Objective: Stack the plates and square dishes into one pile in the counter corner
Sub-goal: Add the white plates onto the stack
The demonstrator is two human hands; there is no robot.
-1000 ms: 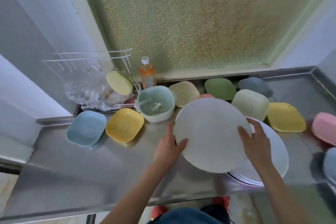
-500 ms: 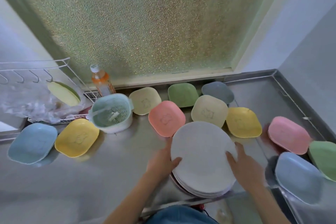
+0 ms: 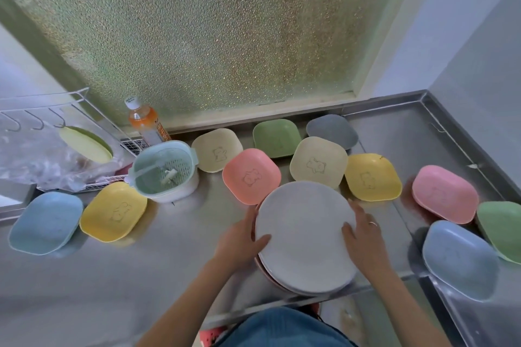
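As both hands clasp the plate stack [image 3: 306, 236], left hand [image 3: 239, 242] thumb on top, right hand [image 3: 363, 242] fingers curled over rim

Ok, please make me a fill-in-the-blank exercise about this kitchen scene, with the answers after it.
1. Both hands, left hand and right hand, hold the stack of round ____ plates.
2. The bottle holds an ____ drink.
3. The blue dish at far left lies beside a ____ dish.
4. The strainer basket stands in front of the ____.

Answers: white; orange; yellow; bottle
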